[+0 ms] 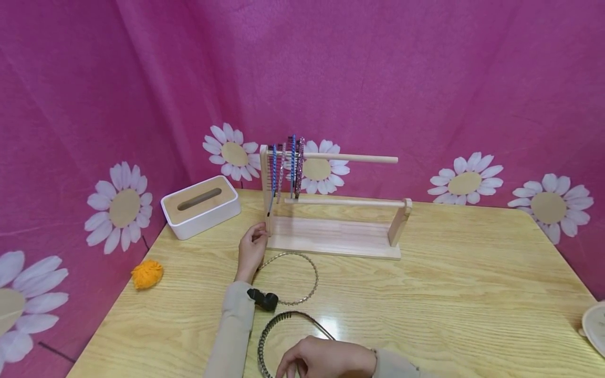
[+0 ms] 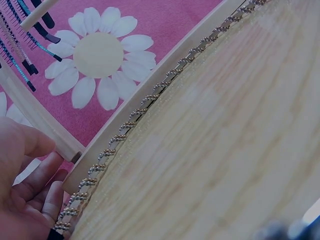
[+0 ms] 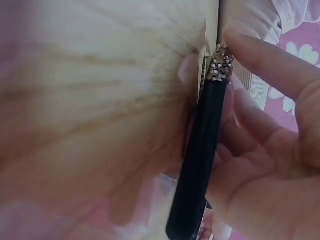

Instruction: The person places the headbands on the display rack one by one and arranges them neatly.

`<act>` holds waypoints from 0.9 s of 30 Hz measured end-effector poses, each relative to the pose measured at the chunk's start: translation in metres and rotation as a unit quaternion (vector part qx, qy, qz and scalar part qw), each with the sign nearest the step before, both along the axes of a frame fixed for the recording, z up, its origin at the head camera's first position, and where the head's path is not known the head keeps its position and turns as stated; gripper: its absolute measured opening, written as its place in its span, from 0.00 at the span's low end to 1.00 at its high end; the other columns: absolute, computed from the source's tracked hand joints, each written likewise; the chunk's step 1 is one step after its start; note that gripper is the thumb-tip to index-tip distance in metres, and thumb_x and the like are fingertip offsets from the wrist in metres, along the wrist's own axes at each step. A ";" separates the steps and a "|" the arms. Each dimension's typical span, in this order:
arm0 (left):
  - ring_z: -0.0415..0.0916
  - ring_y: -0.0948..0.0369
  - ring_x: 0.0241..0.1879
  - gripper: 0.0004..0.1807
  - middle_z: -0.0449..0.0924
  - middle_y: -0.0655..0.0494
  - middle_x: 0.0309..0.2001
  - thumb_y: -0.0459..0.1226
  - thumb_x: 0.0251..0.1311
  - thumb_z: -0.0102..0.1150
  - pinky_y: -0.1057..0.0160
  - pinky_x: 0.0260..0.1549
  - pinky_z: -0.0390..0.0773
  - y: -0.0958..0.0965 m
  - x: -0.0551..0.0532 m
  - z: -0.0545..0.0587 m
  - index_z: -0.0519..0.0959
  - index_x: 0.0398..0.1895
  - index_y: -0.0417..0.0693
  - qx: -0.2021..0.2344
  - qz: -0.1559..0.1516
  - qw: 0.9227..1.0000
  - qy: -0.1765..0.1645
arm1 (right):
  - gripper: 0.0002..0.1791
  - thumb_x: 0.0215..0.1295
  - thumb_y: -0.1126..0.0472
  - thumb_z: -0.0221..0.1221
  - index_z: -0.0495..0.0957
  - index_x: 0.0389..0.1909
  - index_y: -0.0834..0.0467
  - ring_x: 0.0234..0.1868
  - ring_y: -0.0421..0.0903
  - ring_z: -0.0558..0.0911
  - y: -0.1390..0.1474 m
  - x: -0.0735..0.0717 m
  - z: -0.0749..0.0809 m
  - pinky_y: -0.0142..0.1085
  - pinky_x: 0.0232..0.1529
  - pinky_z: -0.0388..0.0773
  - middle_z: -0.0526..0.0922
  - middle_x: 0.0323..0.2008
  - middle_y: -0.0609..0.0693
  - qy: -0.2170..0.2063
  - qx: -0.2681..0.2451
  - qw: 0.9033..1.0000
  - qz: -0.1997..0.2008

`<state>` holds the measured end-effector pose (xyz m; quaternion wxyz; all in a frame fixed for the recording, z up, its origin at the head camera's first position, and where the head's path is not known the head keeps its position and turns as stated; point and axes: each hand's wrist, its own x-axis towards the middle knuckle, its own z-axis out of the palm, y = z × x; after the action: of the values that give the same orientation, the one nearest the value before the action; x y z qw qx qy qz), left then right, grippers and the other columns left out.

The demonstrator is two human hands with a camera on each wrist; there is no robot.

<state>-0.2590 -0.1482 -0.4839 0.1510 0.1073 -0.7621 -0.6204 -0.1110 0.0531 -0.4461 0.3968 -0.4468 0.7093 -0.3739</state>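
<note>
Rack (image 1: 331,236) beside left grip (image 1: 252,249), dark headband (image 1: 262,344) at right grip (image 1: 326,357).
From where I stand, I cannot tell whether either pinches anything.

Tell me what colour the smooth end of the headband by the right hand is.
Black: the smooth end shows best in the right wrist view.

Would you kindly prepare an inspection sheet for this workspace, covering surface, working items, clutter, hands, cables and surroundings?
Surface: wood-grained table, shiny near the front.
Working items: several headbands hang on a wooden rack; a beaded headband and a dark headband in front.
Clutter: slotted box, orange ball, pale dish partly out of view.
Hands: left hand at the rack's left end; right hand at the dark headband, grip unclear.
Cables: nothing seen.
Surroundings: flower-patterned pink cloth.
</note>
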 end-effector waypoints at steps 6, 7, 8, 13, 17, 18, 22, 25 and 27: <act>0.73 0.68 0.36 0.17 0.81 0.39 0.41 0.27 0.60 0.50 0.74 0.40 0.72 0.001 0.000 -0.002 0.79 0.52 0.33 -0.002 -0.005 1.000 0.010 | 0.15 0.65 0.73 0.53 0.82 0.49 0.64 0.25 0.24 0.69 0.008 0.000 0.001 0.17 0.30 0.68 0.80 0.28 0.57 -0.060 -0.028 0.997 -0.025; 0.73 0.68 0.36 0.17 0.81 0.39 0.41 0.27 0.60 0.50 0.75 0.39 0.72 0.001 0.000 -0.002 0.79 0.52 0.33 -0.001 -0.006 1.000 0.011 | 0.16 0.64 0.74 0.52 0.81 0.49 0.65 0.26 0.25 0.70 0.010 -0.001 0.002 0.17 0.31 0.68 0.81 0.28 0.59 -0.079 -0.035 0.996 -0.031; 0.73 0.68 0.36 0.17 0.81 0.39 0.41 0.27 0.60 0.50 0.75 0.39 0.71 0.001 0.001 -0.001 0.79 0.52 0.33 0.000 -0.006 1.000 0.012 | 0.16 0.64 0.74 0.53 0.81 0.50 0.66 0.26 0.25 0.70 0.013 -0.002 0.003 0.18 0.30 0.68 0.81 0.29 0.61 -0.083 -0.039 0.995 -0.033; 0.72 0.69 0.36 0.18 0.81 0.39 0.42 0.27 0.60 0.50 0.75 0.39 0.71 0.000 0.001 0.000 0.79 0.52 0.34 0.006 -0.006 1.000 0.011 | 0.17 0.62 0.72 0.57 0.79 0.53 0.69 0.27 0.26 0.72 0.026 -0.006 0.013 0.19 0.30 0.69 0.79 0.32 0.69 -0.114 -0.050 0.991 -0.043; 0.72 0.69 0.36 0.18 0.81 0.39 0.42 0.26 0.60 0.50 0.74 0.41 0.71 -0.001 0.002 0.000 0.79 0.52 0.34 0.003 -0.005 1.000 0.008 | 0.20 0.59 0.75 0.54 0.78 0.53 0.69 0.28 0.26 0.71 0.040 -0.009 0.021 0.19 0.31 0.67 0.77 0.30 0.63 -0.126 -0.060 0.989 -0.049; 0.72 0.69 0.36 0.18 0.81 0.38 0.42 0.26 0.60 0.50 0.73 0.41 0.71 -0.001 0.002 0.000 0.79 0.52 0.34 0.003 -0.005 1.000 0.008 | 0.21 0.58 0.76 0.53 0.77 0.54 0.70 0.29 0.26 0.71 0.043 -0.011 0.023 0.19 0.31 0.66 0.77 0.30 0.64 -0.128 -0.067 0.988 -0.048; 0.73 0.66 0.37 0.18 0.81 0.39 0.42 0.27 0.60 0.50 0.73 0.42 0.72 -0.001 0.001 0.000 0.78 0.52 0.34 0.003 -0.004 1.000 0.007 | 0.23 0.55 0.77 0.49 0.73 0.55 0.74 0.31 0.27 0.72 0.054 -0.018 0.028 0.20 0.32 0.68 0.74 0.30 0.66 -0.125 -0.118 0.984 -0.055; 0.74 0.64 0.38 0.17 0.81 0.40 0.42 0.27 0.60 0.50 0.72 0.42 0.71 -0.001 0.000 -0.001 0.79 0.52 0.35 0.002 -0.001 1.000 0.003 | 0.25 0.55 0.76 0.49 0.69 0.56 0.78 0.33 0.29 0.74 0.063 -0.023 0.028 0.22 0.35 0.73 0.76 0.30 0.54 -0.147 -0.154 0.974 -0.082; 0.74 0.63 0.39 0.17 0.81 0.41 0.42 0.27 0.60 0.50 0.72 0.42 0.71 0.000 0.000 -0.001 0.79 0.52 0.35 0.002 0.000 1.000 0.001 | 0.26 0.55 0.75 0.49 0.66 0.57 0.81 0.35 0.30 0.76 0.068 -0.026 0.027 0.23 0.39 0.75 0.77 0.33 0.44 -0.165 -0.171 0.965 -0.112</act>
<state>-0.2594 -0.1485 -0.4852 0.1515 0.1067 -0.7610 -0.6217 -0.1372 0.1214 -0.4187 0.3813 -0.3575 0.6051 -0.6005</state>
